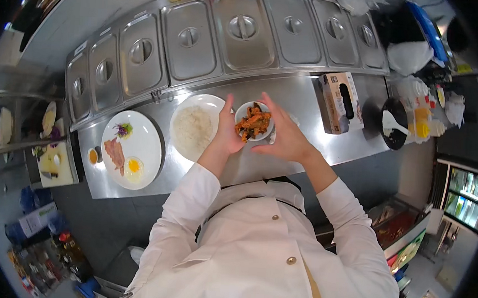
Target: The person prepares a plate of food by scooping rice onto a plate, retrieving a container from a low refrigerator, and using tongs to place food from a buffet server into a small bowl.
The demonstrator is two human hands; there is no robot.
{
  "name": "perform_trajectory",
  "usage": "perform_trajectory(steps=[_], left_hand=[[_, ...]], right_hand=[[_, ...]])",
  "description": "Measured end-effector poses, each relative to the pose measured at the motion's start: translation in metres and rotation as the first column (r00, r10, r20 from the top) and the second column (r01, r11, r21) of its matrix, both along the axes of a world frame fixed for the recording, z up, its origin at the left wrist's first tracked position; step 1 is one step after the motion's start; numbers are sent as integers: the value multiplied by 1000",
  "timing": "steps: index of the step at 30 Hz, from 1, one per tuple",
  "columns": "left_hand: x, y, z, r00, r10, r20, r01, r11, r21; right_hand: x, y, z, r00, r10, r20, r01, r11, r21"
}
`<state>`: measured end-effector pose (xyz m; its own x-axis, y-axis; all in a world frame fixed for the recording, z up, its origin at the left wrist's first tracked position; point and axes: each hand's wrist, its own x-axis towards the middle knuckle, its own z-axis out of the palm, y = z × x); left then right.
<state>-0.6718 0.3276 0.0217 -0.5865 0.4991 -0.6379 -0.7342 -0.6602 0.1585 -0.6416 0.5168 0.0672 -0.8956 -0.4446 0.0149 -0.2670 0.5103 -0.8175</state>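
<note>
Between my two hands, over the steel counter, is a small white bowl filled with orange-brown fried food pieces. My left hand is at the bowl's left side with fingers apart; whether it touches the bowl I cannot tell. At the right rim, my right hand curves with thumb and fingers spread, its fingers by the bowl's edge. Just left of my left hand lies a white plate with rice. Farther left, a large white plate holds bacon, a fried egg and a small salad.
A small sauce cup stands beside the large plate. Lidded steel pans line the counter's back. On the right are a cardboard box, a black container with a white rice paddle and squeeze bottles.
</note>
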Motion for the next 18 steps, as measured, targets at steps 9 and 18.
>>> perform_trajectory(steps=[9,18], left_hand=[[-18,24,-21,985,-167,-33,164,984,-68],[-61,24,-32,905,-419,-78,386,883,-269]], right_hand=[[-16,24,-38,999,-37,25,40,988,-152],[-32,40,-89,982,-178,67,187,965,-186]])
